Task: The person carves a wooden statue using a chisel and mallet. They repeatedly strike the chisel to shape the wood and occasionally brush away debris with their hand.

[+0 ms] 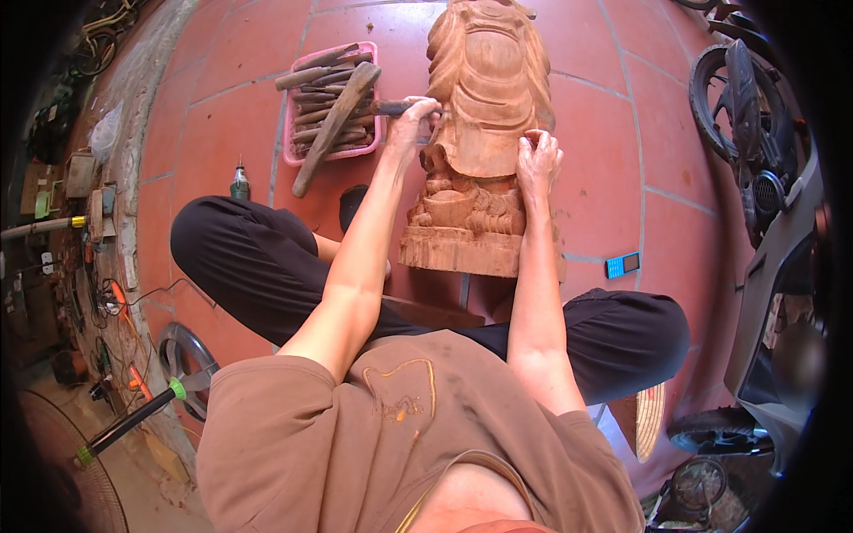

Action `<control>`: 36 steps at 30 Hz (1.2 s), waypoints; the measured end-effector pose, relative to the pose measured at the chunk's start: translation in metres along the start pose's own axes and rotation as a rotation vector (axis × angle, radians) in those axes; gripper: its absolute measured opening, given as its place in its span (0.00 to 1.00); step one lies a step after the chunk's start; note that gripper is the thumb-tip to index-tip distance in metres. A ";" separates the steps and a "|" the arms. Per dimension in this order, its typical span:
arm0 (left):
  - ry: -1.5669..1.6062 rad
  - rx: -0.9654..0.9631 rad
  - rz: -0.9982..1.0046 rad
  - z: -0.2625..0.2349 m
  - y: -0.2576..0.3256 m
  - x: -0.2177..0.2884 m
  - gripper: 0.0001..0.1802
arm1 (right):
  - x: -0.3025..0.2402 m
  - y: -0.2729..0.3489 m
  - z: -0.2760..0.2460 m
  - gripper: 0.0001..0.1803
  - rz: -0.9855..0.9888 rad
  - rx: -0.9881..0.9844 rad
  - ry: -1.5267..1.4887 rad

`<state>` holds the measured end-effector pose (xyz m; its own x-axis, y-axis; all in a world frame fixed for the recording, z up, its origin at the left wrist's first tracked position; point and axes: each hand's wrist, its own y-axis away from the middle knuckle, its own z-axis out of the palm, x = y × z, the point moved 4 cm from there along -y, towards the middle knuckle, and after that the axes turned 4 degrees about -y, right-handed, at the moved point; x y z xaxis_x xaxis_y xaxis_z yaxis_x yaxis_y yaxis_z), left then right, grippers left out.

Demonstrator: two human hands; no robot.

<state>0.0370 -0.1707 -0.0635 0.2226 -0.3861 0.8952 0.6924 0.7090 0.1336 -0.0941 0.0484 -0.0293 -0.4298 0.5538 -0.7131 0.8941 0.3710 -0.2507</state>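
One person (391, 426) sits cross-legged on a tiled floor (595, 133) before one wooden carving (489, 133). The left hand (418, 115) grips one dark handle (389, 107); the right hand (538, 167) curls over the carving's edge, whether holding anything I cannot tell. One pink basket (378, 138) holds many wooden-handled tools (313, 107).

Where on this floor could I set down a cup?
Bare tile lies between the carving and the motorbike, beyond the blue phone; another patch lies left of the pink basket. It's crowded between basket and carving, where the left hand grips a dark handle.
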 end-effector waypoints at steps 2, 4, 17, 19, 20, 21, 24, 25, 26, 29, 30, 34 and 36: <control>0.006 0.067 0.031 -0.004 -0.008 -0.008 0.06 | -0.001 -0.001 0.001 0.09 -0.012 0.000 -0.002; -0.010 0.096 0.014 -0.003 -0.008 -0.013 0.06 | 0.000 -0.001 0.000 0.09 0.007 -0.007 0.004; -0.493 0.020 0.096 0.029 0.032 0.046 0.07 | 0.007 -0.002 0.000 0.10 -0.009 0.021 0.012; -0.547 0.042 0.182 0.022 0.016 0.029 0.07 | 0.005 -0.002 0.002 0.09 -0.008 0.012 0.002; -0.572 0.049 0.227 0.024 0.009 0.026 0.07 | 0.004 -0.002 0.002 0.09 -0.007 0.011 -0.002; -0.695 0.108 0.264 0.023 0.003 0.023 0.08 | 0.003 -0.002 0.003 0.09 -0.002 0.009 -0.011; -0.849 0.208 0.366 0.038 0.008 0.024 0.09 | 0.004 -0.001 0.001 0.09 0.013 0.019 -0.015; -0.890 0.184 0.344 0.041 0.009 0.025 0.10 | 0.005 -0.003 0.002 0.09 0.007 0.029 -0.013; -0.930 0.161 0.323 0.042 0.010 0.026 0.10 | 0.007 -0.003 0.002 0.09 0.000 0.039 -0.012; -0.924 0.072 0.221 0.036 0.014 0.026 0.10 | 0.008 -0.003 0.003 0.09 0.024 0.023 0.004; -0.901 0.039 0.180 0.032 0.014 0.026 0.10 | 0.007 -0.003 0.004 0.09 0.035 0.023 -0.004; -0.865 0.076 0.049 0.040 0.009 0.039 0.09 | 0.012 -0.002 0.002 0.09 0.057 0.037 -0.011; -0.795 0.160 0.111 0.054 0.004 0.043 0.11 | 0.017 -0.003 0.001 0.09 0.057 0.048 -0.008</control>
<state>0.0121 -0.1522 -0.0016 -0.3106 0.1822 0.9329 0.5751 0.8174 0.0319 -0.1041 0.0554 -0.0416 -0.3768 0.5671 -0.7324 0.9223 0.3027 -0.2402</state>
